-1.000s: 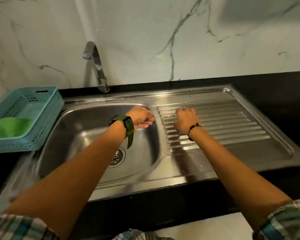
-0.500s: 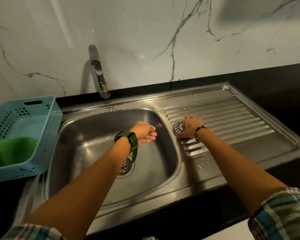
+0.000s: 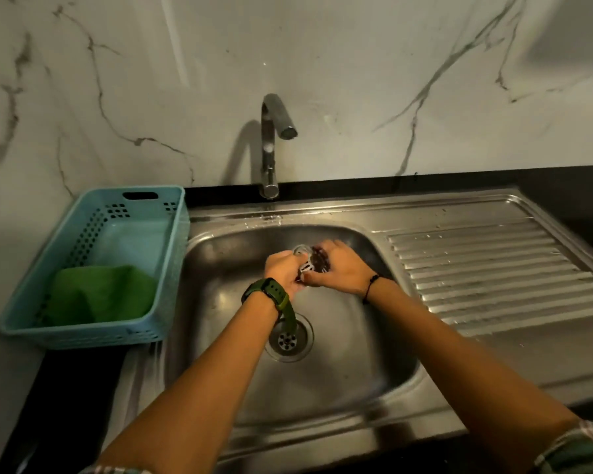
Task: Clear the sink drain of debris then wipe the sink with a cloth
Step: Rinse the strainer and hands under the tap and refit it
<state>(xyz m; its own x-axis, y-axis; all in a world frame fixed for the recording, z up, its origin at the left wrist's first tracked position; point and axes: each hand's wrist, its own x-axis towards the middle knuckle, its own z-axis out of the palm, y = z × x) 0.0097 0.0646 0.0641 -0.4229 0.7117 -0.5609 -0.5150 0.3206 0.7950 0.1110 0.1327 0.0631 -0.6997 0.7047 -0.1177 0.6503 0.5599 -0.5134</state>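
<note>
Drain strainer (image 3: 308,265) now off the drainboard (image 3: 493,265) and up over the sink basin (image 3: 220,285), behind the drain opening (image 3: 289,338); half a second back sat on the drainboard ribs under the right hand. Both hands now meeting above the drain opening. Right hand (image 3: 339,271) curled over strainer from the right, fingers wrapped on its rim. Left hand (image 3: 283,271) curled, pinching strainer's near edge from the left; exact finger contact blurred. Dark bits inside strainer, likely debris, too blurred to confirm. Means: strainer lifted out, drain opening bare with only fixed perforated plate showing; debris step in progress, probably picking or knocking out. Wiping not yet started.

Around: faucet (image 3: 271,148) behind drain opening, spout over the hands, no water running. Teal basket (image 3: 172,268) left of drain opening on counter, green cloth (image 3: 100,295) lying inside, untouched. Droplets on drainboard right of drain opening. Nothing blocking drain opening except left forearm and watch strap hanging over its rim.
</note>
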